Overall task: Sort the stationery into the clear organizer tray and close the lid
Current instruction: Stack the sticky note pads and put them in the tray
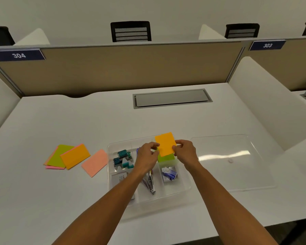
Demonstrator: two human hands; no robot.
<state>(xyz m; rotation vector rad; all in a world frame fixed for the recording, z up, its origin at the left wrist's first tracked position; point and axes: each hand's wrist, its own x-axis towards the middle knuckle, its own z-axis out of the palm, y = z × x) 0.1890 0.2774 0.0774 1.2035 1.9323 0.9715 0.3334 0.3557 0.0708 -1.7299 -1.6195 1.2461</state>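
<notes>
The clear organizer tray [111,147] sits on the white desk in front of me. Both hands hold an orange sticky pad [165,143] above its back right compartment, where a green pad [163,157] lies. My left hand [147,156] pinches the pad's left edge and my right hand [185,151] grips its right edge. The tray also holds teal binder clips [124,158], metal pens or clips [149,183] and a small blue-white packet [169,175]. The clear lid [237,156] lies flat to the right of the tray. More pads lie at the left: green [57,154], orange [75,155], salmon pink [95,162].
A grey cable hatch [171,98] is set into the desk at the back. A beige partition [122,68] closes the far side, with white side dividers left and right. Black chairs stand beyond the partition.
</notes>
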